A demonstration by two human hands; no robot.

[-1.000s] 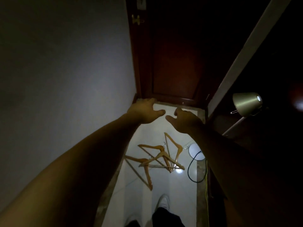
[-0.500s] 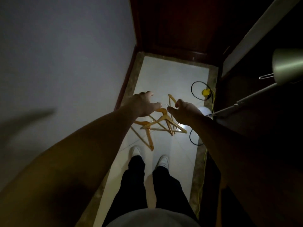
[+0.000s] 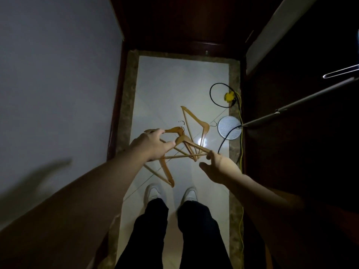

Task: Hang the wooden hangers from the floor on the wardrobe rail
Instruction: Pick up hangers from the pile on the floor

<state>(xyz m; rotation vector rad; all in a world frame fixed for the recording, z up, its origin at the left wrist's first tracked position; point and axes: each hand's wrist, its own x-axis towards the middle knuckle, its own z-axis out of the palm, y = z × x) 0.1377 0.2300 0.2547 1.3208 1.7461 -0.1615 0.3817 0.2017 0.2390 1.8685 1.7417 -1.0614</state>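
Left fingers: spread and loosely straight on my left hand, thumb held out to the right, gripping nothing.
Right fingers: lightly curled on my right hand, with the thumb apart below them and a gap between. They are closed round nothing I can see.
Wooden hangers: a loose pile of about four, criss-crossed on the pale floor tiles just ahead of my feet. Their metal hooks point away from me.
Hangers against left fingers: my left hand covers the left part of the pile. One hanger arm shows past my forefinger tip, and another hanger runs out from under my wrist toward my left shoe. I cannot tell whether the hand touches the wood or is above it.
Hangers against right fingers: the right end of the nearest crossing hanger meets my fingertips. I cannot tell whether they touch it or are only in line with it.
Farthest hanger: beyond both hands, its hook near a white disc.
Feet: white shoes, toes toward the pile, dark trousers above.
Right of the pile: a round ribbed white disc, a looped black cable, a yellow plug, and a metal pole slanting up to the right.
Surroundings: pale wall on my left, dark wooden door at the far end, dim light.
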